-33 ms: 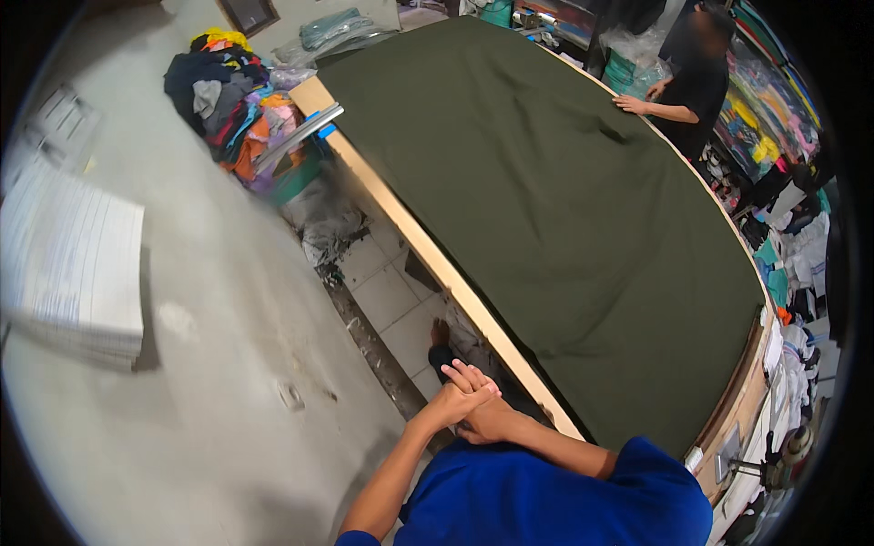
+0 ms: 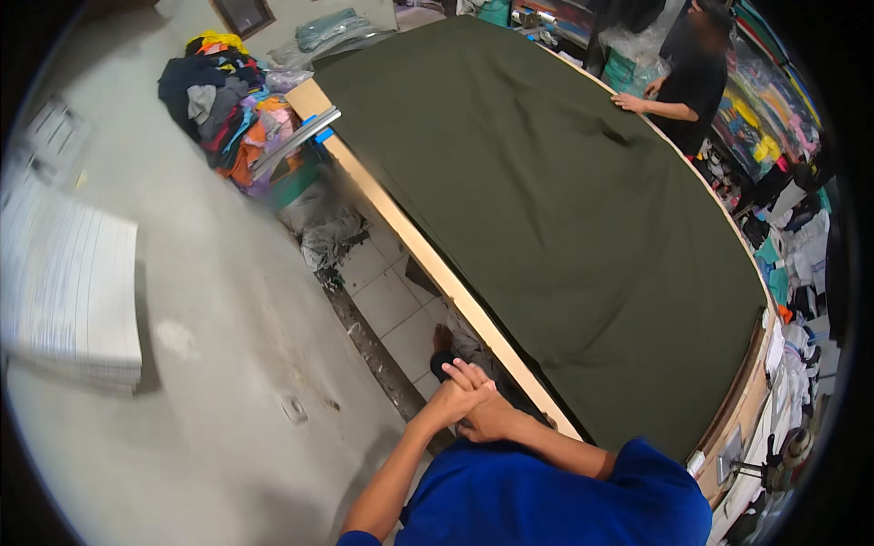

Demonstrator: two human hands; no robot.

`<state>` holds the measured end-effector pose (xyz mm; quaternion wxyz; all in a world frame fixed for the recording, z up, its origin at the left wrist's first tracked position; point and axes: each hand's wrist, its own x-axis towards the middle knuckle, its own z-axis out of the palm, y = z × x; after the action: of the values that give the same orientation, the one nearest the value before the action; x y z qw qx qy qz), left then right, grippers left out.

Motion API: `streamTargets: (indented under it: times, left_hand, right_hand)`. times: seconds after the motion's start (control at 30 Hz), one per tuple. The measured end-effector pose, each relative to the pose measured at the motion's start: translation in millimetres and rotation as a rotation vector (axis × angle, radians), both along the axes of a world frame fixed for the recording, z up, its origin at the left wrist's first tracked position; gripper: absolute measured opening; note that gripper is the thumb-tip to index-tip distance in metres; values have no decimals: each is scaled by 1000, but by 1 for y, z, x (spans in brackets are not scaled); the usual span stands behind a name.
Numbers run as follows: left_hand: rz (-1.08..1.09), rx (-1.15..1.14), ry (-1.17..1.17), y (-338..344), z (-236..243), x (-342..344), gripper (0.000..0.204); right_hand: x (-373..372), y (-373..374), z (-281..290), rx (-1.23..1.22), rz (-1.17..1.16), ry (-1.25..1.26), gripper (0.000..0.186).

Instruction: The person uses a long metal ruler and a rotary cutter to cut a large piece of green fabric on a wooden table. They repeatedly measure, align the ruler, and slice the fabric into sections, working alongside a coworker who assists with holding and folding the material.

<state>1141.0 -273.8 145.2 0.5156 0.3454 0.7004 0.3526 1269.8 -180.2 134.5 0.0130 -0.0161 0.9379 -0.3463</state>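
My left hand and my right hand are clasped at waist height, the left on top with its fingers laid over the right, whose fingers are mostly hidden. They are just beside the pale wooden edge of a long table spread with dark olive fabric. The cloth has soft creases and covers most of the tabletop. A bare foot shows on the tiled floor below my hands.
Across the table, a co-worker in black rests a hand on the edge. A metal rail with blue parts sits at the far corner, beside piled garments. Hanging paper sheets are on the left wall; clutter lines the right.
The camera view has shifted very slightly, with the wall papers a little lower and farther left in the picture. My hands remain clasped.
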Motion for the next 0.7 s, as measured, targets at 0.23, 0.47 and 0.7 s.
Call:
streamTargets:
  times: [0.23, 0.47, 0.7]
  left_hand:
    - [599, 275, 248, 130, -19, -183, 53]
    - [404, 303, 491, 227, 35, -415, 35]
    - [668, 300, -171, 325, -56, -677, 46]
  right_hand:
    - [-201, 110, -12, -391, -398, 96, 49]
    - [-295, 206, -14, -1905, -850, -119, 47]
    - [-330, 222, -38, -1977, -1169, 2, 49]
